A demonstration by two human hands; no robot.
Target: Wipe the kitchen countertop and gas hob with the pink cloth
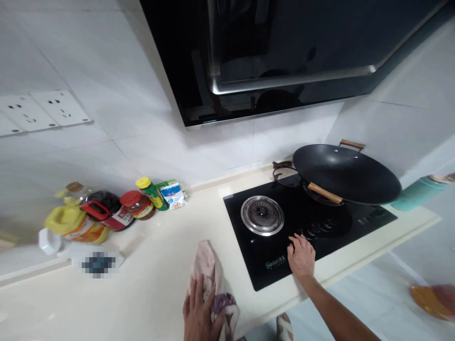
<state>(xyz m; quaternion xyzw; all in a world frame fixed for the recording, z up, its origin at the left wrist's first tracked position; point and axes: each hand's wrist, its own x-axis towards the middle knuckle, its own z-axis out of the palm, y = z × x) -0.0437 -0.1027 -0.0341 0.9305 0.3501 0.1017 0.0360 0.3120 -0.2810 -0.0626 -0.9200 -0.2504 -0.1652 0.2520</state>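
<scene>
My left hand lies over a pale pink cloth with a purple pattern, its fingers stretched out and spread on the fabric. The crumpled cloth rests on the cream countertop, left of the black glass cooktop. At the cooktop's front edge, my right hand rests on the glass with slightly bent, parted fingers and nothing in it. Its fingertips are close to the control knobs. Beyond them sits a round metal burner without a pot support on it.
A black wok with wooden handles stands on the right burner, beside a black pot support. Several bottles, a red-lidded jar and a white packet line the left wall. A range hood overhangs the cooktop. At right stands a green container.
</scene>
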